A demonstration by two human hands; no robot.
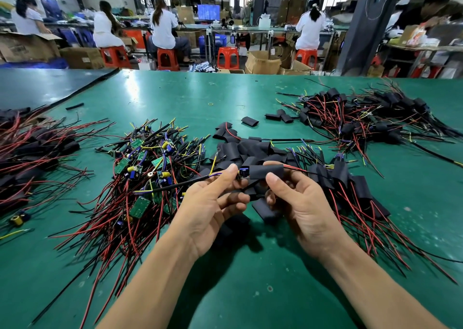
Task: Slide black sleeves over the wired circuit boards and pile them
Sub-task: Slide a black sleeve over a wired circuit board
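Left hand [210, 208] pinches circuit board [243, 174], right hand [303, 203] pinches black sleeve [266, 171] on it; green bench mat [175, 95], workers [162, 29] behind

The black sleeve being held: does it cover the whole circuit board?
No, the circuit board pokes out bare at the black sleeve's left end.

A black sleeve [266, 171] sits level, slid partly over a wired circuit board [243, 173] whose blue part shows at its left end. Loose sleeves [250, 151] heap just behind; bare green boards [140, 168] tangle left, sleeved ones [350, 186] pile right
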